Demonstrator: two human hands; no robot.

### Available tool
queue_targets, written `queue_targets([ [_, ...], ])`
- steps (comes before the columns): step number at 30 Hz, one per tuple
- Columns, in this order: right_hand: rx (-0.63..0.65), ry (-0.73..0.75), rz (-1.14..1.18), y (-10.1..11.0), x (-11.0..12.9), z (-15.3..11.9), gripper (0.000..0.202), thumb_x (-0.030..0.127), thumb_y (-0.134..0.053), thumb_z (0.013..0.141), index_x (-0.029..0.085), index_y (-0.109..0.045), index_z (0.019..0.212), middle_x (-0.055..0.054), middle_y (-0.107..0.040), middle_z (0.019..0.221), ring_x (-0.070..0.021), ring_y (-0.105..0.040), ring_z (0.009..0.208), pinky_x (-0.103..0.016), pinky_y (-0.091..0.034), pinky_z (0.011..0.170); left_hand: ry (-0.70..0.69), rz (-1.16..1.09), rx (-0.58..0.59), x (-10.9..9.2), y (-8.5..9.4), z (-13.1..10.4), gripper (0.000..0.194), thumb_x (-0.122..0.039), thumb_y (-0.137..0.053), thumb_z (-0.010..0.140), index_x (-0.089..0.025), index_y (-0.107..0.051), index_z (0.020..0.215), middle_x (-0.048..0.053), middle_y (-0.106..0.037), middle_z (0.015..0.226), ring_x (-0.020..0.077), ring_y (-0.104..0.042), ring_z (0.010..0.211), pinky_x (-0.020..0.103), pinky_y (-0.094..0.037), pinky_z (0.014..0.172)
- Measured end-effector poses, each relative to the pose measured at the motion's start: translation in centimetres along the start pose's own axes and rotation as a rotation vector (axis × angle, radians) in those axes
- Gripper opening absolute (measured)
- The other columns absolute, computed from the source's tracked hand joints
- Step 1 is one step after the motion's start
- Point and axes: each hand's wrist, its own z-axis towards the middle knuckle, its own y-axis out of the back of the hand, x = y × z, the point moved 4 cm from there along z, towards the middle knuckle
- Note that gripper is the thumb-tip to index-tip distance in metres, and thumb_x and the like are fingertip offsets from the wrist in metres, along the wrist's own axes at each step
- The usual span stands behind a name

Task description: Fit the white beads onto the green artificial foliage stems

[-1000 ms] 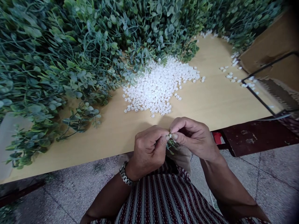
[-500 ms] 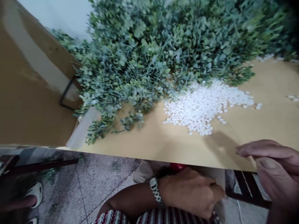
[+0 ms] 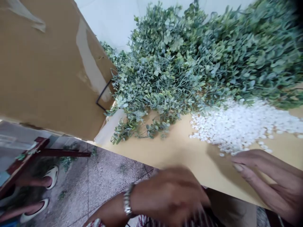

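My left hand (image 3: 168,192), with a metal watch on its wrist, is at the table's front edge, blurred by motion; its fingers and anything in them cannot be made out. On the right, my right hand (image 3: 272,179) has thumb and forefinger pressed together by the near edge of a heap of small white pieces (image 3: 239,123). Anything between those fingertips is too small to name. Behind the heap lies a large pile of green artificial foliage (image 3: 170,72), with a small sprig (image 3: 158,126) nearer the front edge.
A cardboard box (image 3: 54,69) stands at the left of the tan tabletop (image 3: 165,149), with a black wire frame (image 3: 103,96) at its corner. Another person's feet in light shoes (image 3: 53,176) are on the speckled floor, beside a dark red wooden frame (image 3: 66,153).
The view has shifted left, showing more of the box. My left hand has risen to the table edge, and my right fingertips have closed together near the white pieces.
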Motion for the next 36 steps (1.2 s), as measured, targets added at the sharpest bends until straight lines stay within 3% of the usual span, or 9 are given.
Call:
queue_targets([
  [1,0.046,0.076,-0.007,-0.3,0.7,0.8,0.013,0.019,-0.055,0.083,0.020,-0.063,0.093,-0.007,-0.064,0.087,-0.0189,-0.062,0.078,-0.031,-0.048,0.070,0.091,0.249,-0.266,0.2,3.2,-0.7,0.026,-0.006,-0.050,0.077,-0.019,-0.055,0.099,0.006,-0.067,0.090,0.0169,-0.064,0.086,0.029,-0.054,0.079],
  [2,0.101,0.142,-0.013,-0.8,1.5,1.6,0.013,0.018,-0.055,0.083,0.019,-0.061,0.094,-0.008,-0.063,0.087,-0.0189,-0.061,0.078,-0.031,-0.047,0.069,0.232,0.509,-0.396,0.8,5.6,-1.3,0.028,-0.006,-0.049,0.079,-0.017,-0.055,0.104,0.009,-0.066,0.095,0.0200,-0.062,0.091,0.035,-0.053,0.081],
  [4,0.177,0.242,-0.036,-1.6,2.8,3.0,0.011,0.018,-0.053,0.084,0.019,-0.059,0.093,-0.007,-0.062,0.083,-0.0186,-0.059,0.075,-0.032,-0.046,0.066,0.495,0.840,-0.413,2.9,8.3,-1.7,0.025,-0.012,-0.050,0.080,-0.010,-0.057,0.104,0.016,-0.063,0.101,0.0275,-0.058,0.098,0.046,-0.047,0.087],
  [8,0.266,0.276,-0.068,-2.8,3.7,4.0,0.008,0.017,-0.053,0.085,0.020,-0.058,0.090,-0.006,-0.061,0.081,-0.0197,-0.058,0.075,-0.033,-0.046,0.066,0.632,0.868,-0.337,6.5,8.1,-1.5,0.015,-0.014,-0.052,0.079,-0.012,-0.061,0.090,0.010,-0.065,0.084,0.0258,-0.059,0.085,0.045,-0.047,0.081],
  [14,0.225,0.219,-0.066,-2.1,2.5,2.6,0.009,0.019,-0.051,0.085,0.022,-0.057,0.092,-0.006,-0.062,0.083,-0.0199,-0.059,0.075,-0.032,-0.046,0.065,0.475,0.438,-0.822,5.8,7.8,-3.9,0.012,-0.010,-0.056,0.076,-0.016,-0.062,0.085,0.004,-0.064,0.086,0.0167,-0.061,0.084,0.030,-0.049,0.077],
  [19,0.157,0.209,-0.010,-1.7,3.1,2.7,0.012,0.015,-0.054,0.083,0.021,-0.056,0.093,-0.006,-0.061,0.080,-0.0181,-0.058,0.070,-0.031,-0.045,0.063,0.353,0.254,-0.963,3.9,7.7,-3.8,0.020,-0.009,-0.061,0.075,-0.019,-0.064,0.091,0.004,-0.062,0.091,0.0172,-0.060,0.088,0.030,-0.049,0.076],
  [27,-0.032,0.032,0.187,-1.8,5.2,3.8,0.022,0.011,-0.058,0.080,0.019,-0.058,0.101,-0.005,-0.063,0.083,-0.0155,-0.060,0.075,-0.027,-0.047,0.064,0.331,-0.061,-0.663,0.9,3.6,0.6,0.023,-0.006,-0.052,0.080,-0.019,-0.061,0.097,0.004,-0.058,0.084,0.0123,-0.054,0.072,0.022,-0.042,0.059],
  [33,-0.003,-0.056,0.167,-1.7,4.0,1.3,0.011,0.013,-0.051,0.084,0.019,-0.060,0.088,-0.002,-0.061,0.069,-0.0138,-0.056,0.064,-0.026,-0.045,0.056,0.316,-0.151,-0.313,0.6,-1.1,2.4,0.028,-0.011,-0.053,0.079,-0.019,-0.056,0.106,0.006,-0.057,0.088,0.0163,-0.054,0.078,0.029,-0.045,0.067],
  [36,0.044,-0.086,0.107,-1.3,3.0,-0.6,0.013,0.014,-0.051,0.085,0.019,-0.060,0.092,-0.004,-0.063,0.077,-0.0156,-0.058,0.073,-0.029,-0.048,0.064,0.294,-0.116,-0.288,0.7,-2.0,2.3,0.023,-0.007,-0.052,0.080,-0.019,-0.057,0.100,0.004,-0.056,0.082,0.0143,-0.053,0.075,0.026,-0.045,0.066],
])
